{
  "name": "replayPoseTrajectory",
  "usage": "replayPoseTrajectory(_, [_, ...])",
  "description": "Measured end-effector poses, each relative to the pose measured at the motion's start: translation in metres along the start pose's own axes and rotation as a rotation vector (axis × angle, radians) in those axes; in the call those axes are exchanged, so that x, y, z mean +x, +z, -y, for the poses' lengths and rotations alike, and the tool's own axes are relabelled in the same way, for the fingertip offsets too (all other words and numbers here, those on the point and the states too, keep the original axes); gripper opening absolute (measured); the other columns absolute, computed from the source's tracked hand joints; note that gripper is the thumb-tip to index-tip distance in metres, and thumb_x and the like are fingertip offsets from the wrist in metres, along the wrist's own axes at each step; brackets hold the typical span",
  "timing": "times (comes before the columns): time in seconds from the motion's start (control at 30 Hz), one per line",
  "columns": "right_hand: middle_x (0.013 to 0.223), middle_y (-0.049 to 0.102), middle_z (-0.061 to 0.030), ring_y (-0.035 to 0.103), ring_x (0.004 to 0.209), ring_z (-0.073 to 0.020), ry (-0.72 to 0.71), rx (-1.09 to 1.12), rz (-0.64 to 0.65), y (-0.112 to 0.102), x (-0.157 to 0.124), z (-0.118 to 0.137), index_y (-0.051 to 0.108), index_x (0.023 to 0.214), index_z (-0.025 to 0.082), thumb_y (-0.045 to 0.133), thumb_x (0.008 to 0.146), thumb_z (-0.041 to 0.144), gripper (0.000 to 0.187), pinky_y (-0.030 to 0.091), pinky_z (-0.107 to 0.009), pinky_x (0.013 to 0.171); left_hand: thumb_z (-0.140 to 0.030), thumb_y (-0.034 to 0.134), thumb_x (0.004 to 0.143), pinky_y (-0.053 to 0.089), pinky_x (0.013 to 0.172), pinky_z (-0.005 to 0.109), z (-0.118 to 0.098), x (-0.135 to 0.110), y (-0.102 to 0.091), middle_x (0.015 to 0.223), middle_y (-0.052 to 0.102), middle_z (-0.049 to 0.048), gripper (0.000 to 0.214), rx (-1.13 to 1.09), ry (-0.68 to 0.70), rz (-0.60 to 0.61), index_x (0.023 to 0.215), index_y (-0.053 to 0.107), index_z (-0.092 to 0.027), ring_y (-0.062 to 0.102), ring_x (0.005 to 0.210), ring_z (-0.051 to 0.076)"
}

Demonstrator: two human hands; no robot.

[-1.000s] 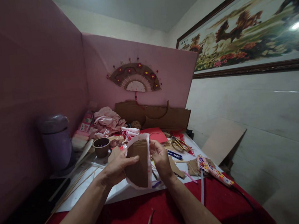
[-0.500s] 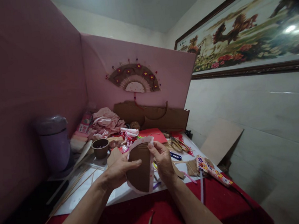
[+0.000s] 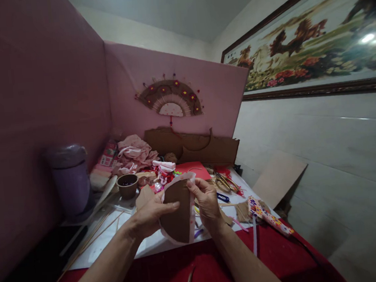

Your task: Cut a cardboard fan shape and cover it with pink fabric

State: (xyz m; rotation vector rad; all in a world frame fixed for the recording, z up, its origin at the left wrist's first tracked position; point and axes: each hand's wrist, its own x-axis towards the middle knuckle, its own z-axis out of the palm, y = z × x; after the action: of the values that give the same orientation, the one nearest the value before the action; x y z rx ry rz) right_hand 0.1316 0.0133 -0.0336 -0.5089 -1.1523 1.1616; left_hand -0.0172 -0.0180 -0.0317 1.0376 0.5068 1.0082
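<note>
Between my hands is a half-round piece of brown cardboard [image 3: 178, 213], edged with pale pink dotted fabric [image 3: 193, 213] folded over its rim. My left hand [image 3: 153, 213] grips the curved left side, the thumb lying flat across the brown face and the other fingers hidden behind. At the upper right corner my right hand [image 3: 205, 199] pinches the fabric edge between thumb and fingers. The piece is held upright above the table, its straight side to the right.
Behind stand a brown bowl [image 3: 127, 186], crumpled pink cloth [image 3: 134, 153] and red paper [image 3: 195, 170]. Gold-handled scissors [image 3: 224, 184] and a floral-wrapped glue gun [image 3: 268, 217] lie right. A purple bin [image 3: 70, 183] is left. A decorated fan [image 3: 170, 96] hangs on the pink panel [image 3: 216, 94].
The view has shifted very slightly. Both hands keep the same hold on the cardboard piece, with almost no movement.
</note>
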Motion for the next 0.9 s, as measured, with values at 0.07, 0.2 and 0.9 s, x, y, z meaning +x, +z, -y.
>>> replayPoseTrajectory(0.07, [0.065,0.062,0.0027,0.055,0.06,-0.0115,0.008,0.002,-0.002,0.001,0.0,0.0,0.066,0.071,0.017,0.072,0.07,0.031,0.016,0.043,-0.024,0.061,-0.012,0.069,0.072,0.05,0.078,0.03,0.0,0.0,0.001,0.095,0.072,0.0115,0.05,-0.001,0.0,-0.003,0.121,0.059,-0.018,0.067,0.082,0.02])
replayPoseTrajectory(0.2, [0.066,0.064,0.0018,0.057,0.061,-0.0129,0.054,0.044,-0.007,0.004,-0.001,0.002,0.065,0.074,0.018,0.071,0.071,0.037,0.02,0.043,-0.024,0.06,-0.012,0.069,0.072,0.05,0.078,0.03,-0.001,0.0,0.001,0.101,0.071,0.0122,0.048,-0.017,0.008,-0.012,0.118,0.06,-0.018,0.067,0.085,0.021])
replayPoseTrajectory(0.9, [0.048,0.051,0.0066,0.043,0.034,-0.0056,0.197,-0.287,0.159,0.002,-0.005,-0.009,0.054,0.07,0.016,0.07,0.067,0.045,0.033,0.03,-0.016,0.03,-0.01,0.071,0.066,0.056,0.063,0.027,-0.027,0.005,-0.019,0.08,0.072,0.0049,0.032,-0.181,0.363,-0.495,0.097,0.065,-0.013,0.067,0.065,0.016])
